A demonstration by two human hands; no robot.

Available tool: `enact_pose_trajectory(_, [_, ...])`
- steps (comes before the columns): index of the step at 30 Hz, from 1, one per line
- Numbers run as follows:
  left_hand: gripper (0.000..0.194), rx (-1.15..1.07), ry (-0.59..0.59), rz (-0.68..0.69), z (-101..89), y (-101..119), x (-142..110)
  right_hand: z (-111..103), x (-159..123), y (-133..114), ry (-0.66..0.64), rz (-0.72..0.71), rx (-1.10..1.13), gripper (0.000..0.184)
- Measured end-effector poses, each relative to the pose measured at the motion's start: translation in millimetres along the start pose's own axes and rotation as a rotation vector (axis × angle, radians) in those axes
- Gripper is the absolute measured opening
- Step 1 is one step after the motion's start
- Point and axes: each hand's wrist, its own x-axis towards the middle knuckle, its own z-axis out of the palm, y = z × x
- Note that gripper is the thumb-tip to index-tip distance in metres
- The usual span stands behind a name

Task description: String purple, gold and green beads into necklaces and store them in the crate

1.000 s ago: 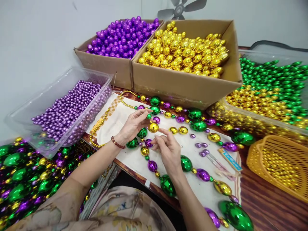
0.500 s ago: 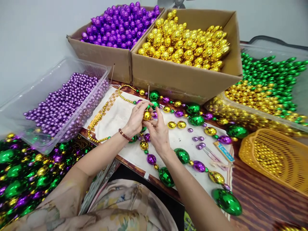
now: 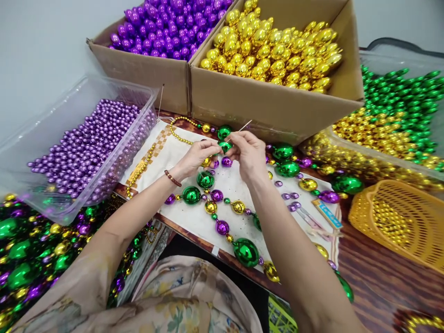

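My left hand (image 3: 199, 159) is closed in a pinch, with a gold bead (image 3: 206, 162) of a strand showing under its fingers. Close by on the right, my right hand (image 3: 248, 150) pinches a thin pale needle (image 3: 245, 125) that slants up to the right. A green bead (image 3: 225, 147) shows between the two hands; whether it is on the thread I cannot tell. Below them, strung green, purple and gold beads (image 3: 222, 226) curve over the white cloth (image 3: 189, 219). A loose purple bead (image 3: 226, 162) lies just under the right fingers.
Cardboard boxes of purple beads (image 3: 166, 32) and gold beads (image 3: 274, 51) stand behind. Clear bins hold small purple beads (image 3: 90, 148) at left and green and gold beads (image 3: 402, 101) at right. A yellow basket (image 3: 416, 222), tweezers (image 3: 307, 215) and a blue-labelled strip (image 3: 328, 213) lie to the right.
My hands have moved apart, the right one up and to the right. The needle, upright before, now slants in the right fingers. The strung beads below show more fully.
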Motion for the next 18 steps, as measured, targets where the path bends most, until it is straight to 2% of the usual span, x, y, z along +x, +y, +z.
enact_pose_trajectory(5, [0.014, 0.123, -0.022, 0.008, -24.3, -5.4, -6.4, -35.5, 7.6, -1.0, 0.220, -0.109, 0.052, 0.032])
enact_pose_trajectory(8, [0.010, 0.115, 0.051, 0.042, -38.0, -10.7, -8.8, -61.6, 1.5, -15.1, 0.310, -0.172, 0.089, 0.026])
enact_pose_trajectory(11, [0.012, 0.067, 0.131, 0.081, -49.0, -16.7, -12.7, -83.5, -18.4, -34.9, 0.375, -0.286, 0.025, 0.019])
enact_pose_trajectory(14, [0.010, 0.002, 0.181, 0.111, -57.7, -18.2, -20.0, -103.7, -46.2, -45.5, 0.267, -0.362, -0.211, 0.013])
enact_pose_trajectory(18, [0.005, -0.072, 0.265, 0.148, -66.3, -12.4, -29.4, -130.7, -79.3, -33.7, 0.022, -0.326, -0.635, 0.011])
